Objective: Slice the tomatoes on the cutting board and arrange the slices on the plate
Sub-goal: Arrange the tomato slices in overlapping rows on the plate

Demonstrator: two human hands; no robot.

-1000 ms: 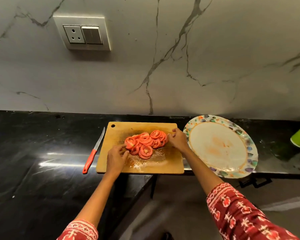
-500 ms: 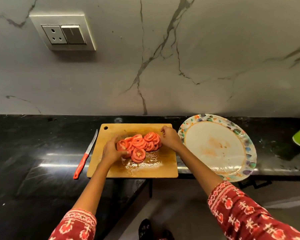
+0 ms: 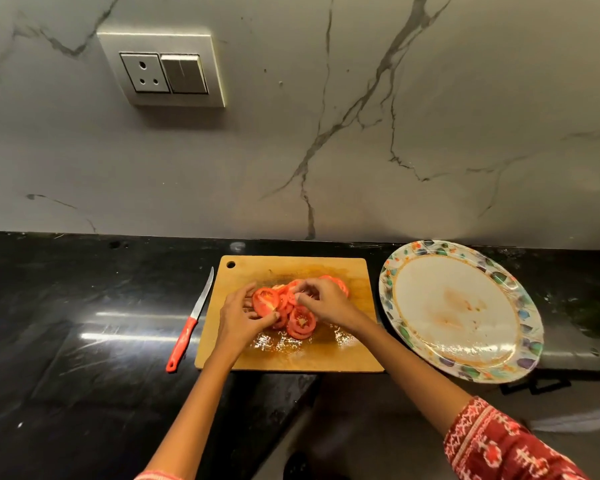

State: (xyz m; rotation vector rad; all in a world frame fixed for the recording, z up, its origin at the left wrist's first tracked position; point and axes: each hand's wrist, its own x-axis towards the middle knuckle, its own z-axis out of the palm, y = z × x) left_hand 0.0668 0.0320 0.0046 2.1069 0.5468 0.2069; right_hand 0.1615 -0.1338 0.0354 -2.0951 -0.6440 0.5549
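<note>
Most of the cutting looks finished: a heap of tomato slices (image 3: 293, 308) lies at the middle of the cutting board (image 3: 343, 351), and no whole tomato shows anywhere in the frame. The knife (image 3: 191, 325) with its red handle rests on the black desk (image 3: 84, 306) just left of the board, with no hand on it. Both hands work in the heap. The left hand (image 3: 238, 320) has its fingers curled round a large slice at the heap's left side, holding it tilted up. The right hand (image 3: 326, 301) has its fingers bunched at the top of the heap and seems to pinch a slice, though the grip is partly hidden by the hand itself. The plate (image 3: 392, 275), right of the board, carries no slices yet, only faint orange smears on its centre. So the slicing is probably done, while the arranging has hardly begun: every slice has yet to cross from board to plate.
</note>
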